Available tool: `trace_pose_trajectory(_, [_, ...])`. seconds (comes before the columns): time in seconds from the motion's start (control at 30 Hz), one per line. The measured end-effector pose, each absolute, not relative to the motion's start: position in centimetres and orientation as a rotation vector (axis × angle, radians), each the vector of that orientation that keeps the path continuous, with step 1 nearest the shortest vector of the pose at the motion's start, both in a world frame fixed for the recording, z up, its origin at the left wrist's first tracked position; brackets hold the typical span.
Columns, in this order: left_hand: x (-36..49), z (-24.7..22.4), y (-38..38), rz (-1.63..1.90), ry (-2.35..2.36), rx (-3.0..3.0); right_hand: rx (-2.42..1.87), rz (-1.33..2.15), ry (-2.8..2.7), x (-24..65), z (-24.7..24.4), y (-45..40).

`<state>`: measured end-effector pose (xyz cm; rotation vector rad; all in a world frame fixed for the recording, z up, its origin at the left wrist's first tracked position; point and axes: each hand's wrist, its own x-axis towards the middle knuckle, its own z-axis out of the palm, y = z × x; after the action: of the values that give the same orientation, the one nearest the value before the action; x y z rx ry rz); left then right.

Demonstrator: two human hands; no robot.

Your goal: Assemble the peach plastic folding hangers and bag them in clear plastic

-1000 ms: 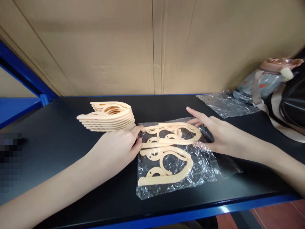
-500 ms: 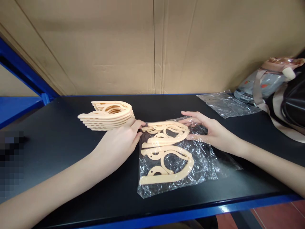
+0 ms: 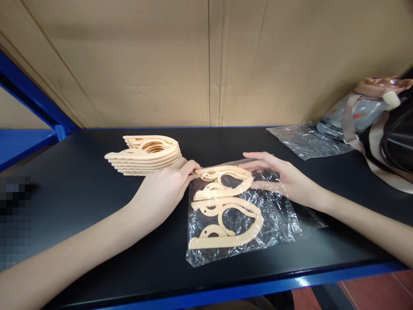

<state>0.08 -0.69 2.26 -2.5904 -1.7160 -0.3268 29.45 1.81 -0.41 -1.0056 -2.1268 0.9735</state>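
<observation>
On the black tabletop lies a clear plastic bag holding flat beige folding hangers. The upper folding hanger sits just above the lower folding hanger inside it. My left hand is closed in a pinch at the bag's upper left corner, by the upper hanger's tip. My right hand is at the curved end of that hanger, thumb and fingers apart; its fingertips show through the plastic. A stack of beige folding hangers stands behind my left hand.
A flat clear plastic bag lies at the back right. Beside it a strapped water bottle leans near a black bag. Cardboard lines the back. A blue frame edge runs along the front.
The upper hanger has slid a little left inside the bag, its tip now at my left fingers. My right hand has shifted slightly left. The stack stays put.
</observation>
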Motion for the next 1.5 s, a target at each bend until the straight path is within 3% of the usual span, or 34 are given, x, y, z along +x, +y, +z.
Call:
trace_pose_trajectory(0.5, [0.88, 2.68, -1.26, 0.023, -1.696, -2.339, -1.007, 1.001, -2.101, 29.17, -0.59, 2.0])
trace_pose_trajectory(0.77, [0.19, 2.25, -0.94, -0.325, -1.843, -2.522, -1.011, 0.976, -2.127, 29.1, -0.61, 2.19])
trace_pose_trajectory(1.17, [0.56, 2.0, -0.97, -0.089, -1.586, -2.353, -1.045, 0.97, -2.086, 29.53, -0.95, 2.58])
trace_pose_trajectory(1.5, [0.36, 1.97, -1.25, -0.378, -1.319, -2.58, -1.04, 0.929, -2.142, 29.38, -0.73, 2.38])
